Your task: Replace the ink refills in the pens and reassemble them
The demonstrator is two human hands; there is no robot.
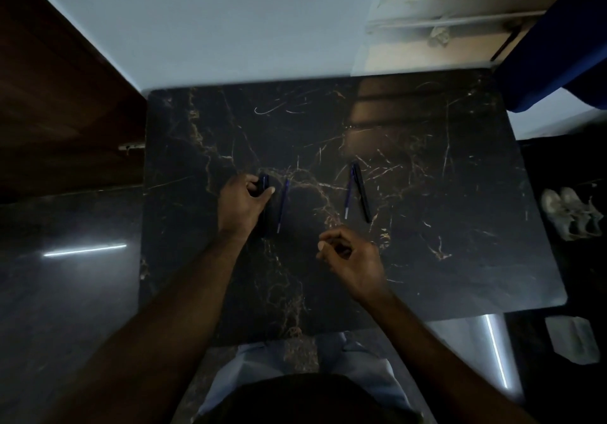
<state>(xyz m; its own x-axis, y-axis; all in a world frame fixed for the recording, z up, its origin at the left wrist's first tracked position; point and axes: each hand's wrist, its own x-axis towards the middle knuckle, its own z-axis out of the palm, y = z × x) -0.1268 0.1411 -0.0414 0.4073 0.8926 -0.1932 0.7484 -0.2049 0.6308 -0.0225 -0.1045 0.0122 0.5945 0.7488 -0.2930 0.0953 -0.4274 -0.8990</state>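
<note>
Pen in L grip | R grip curled, contents unclear | refill beside

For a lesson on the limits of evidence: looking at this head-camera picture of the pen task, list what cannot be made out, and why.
- Dark pen under the left hand: head view, mostly covered by the hand; capped or open unclear.
- Right hand: curled fingers hide whether it holds anything.
- Blue refill beside it, and the far pair, blue refill and black pen: dim, small; tips and ink levels unreadable.
- Pale shoes on the floor: blurred.
</note>
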